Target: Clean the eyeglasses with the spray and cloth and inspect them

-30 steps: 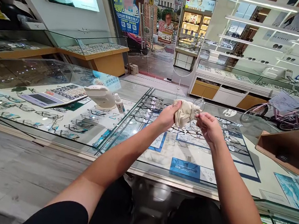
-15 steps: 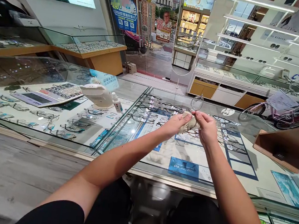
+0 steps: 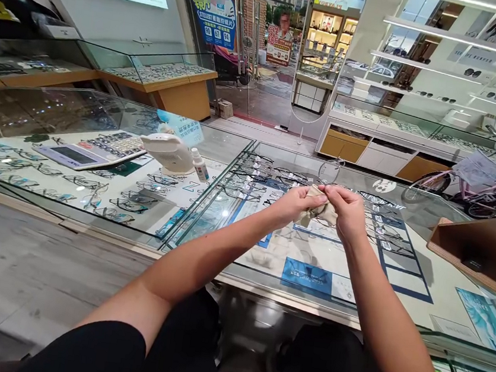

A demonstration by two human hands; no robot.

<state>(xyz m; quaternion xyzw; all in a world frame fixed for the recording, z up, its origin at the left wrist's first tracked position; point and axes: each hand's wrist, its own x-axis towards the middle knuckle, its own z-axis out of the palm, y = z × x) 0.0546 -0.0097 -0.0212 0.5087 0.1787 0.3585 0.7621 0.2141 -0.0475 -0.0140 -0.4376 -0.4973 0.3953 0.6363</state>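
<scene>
Both hands meet above the glass counter. My left hand (image 3: 294, 206) is closed on a beige cloth (image 3: 305, 217), pinching it with the thumb on top. The cloth is bunched over the lower part of a pair of glasses (image 3: 329, 171). One thin-rimmed lens of the glasses sticks up clear of the fingers; the other lens is mostly covered by the cloth and hands. My right hand (image 3: 350, 214) pinches the glasses near their middle, its fingertips touching the cloth. Exactly which part of the frame it grips is hidden.
Rows of spectacles lie inside the glass counter (image 3: 260, 274). On the left stand a large calculator (image 3: 70, 155), a white device (image 3: 169, 153) and a small spray bottle (image 3: 200, 165). A brown wooden stand (image 3: 473, 253) is at right. A mirror (image 3: 321, 51) and a bicycle (image 3: 476, 182) are beyond.
The view has turned slightly, so the surroundings sit a little further right. The cloth has shifted between my hands and spreads lower by the right fingers. Both hands keep their holds.
</scene>
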